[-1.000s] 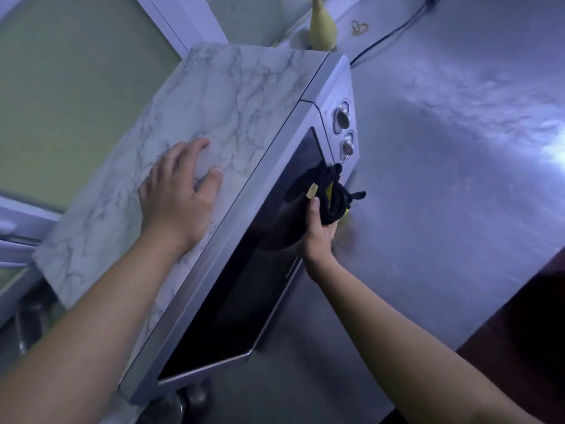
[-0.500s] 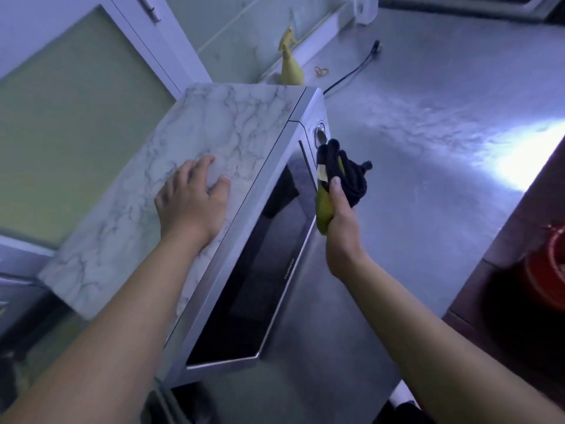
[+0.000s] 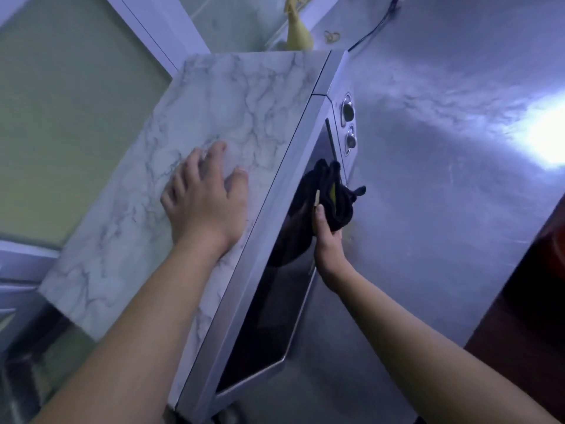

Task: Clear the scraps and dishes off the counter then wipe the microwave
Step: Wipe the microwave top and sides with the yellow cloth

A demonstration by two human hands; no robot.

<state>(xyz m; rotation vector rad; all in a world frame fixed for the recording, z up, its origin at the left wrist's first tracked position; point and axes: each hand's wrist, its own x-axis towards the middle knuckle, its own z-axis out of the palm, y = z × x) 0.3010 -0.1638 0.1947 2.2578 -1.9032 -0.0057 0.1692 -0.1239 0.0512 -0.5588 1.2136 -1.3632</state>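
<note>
Currently, your view looks down on a steel counter [image 3: 443, 209] with a bright glare patch at its right side. Standing on the counter is the microwave [image 3: 214, 133], whose top carries a white marble pattern and whose front has a dark glass door [image 3: 275, 301] framed in silver.

Your left hand [image 3: 204, 197] lies flat on the marbled top, near the front edge, fingers spread and grasping nothing. Your left forearm runs back toward the lower left of the view.

Your right hand [image 3: 328, 243] is clenched around a bunched black cloth [image 3: 333, 197] with a patch of yellow showing in its folds. The cloth is pressed against the upper right area of the glass door, just beside the control panel. A loose end of the cloth sticks out to the right over the counter.

Two round silver knobs [image 3: 348, 123] sit one above the other on the control panel, above the cloth.

Behind the microwave, at the wall, stands a pale yellow object [image 3: 298, 38] of unclear type. Near it, a black cable [image 3: 373, 29] and a small rubber band [image 3: 331, 36] lie on the counter.
</note>
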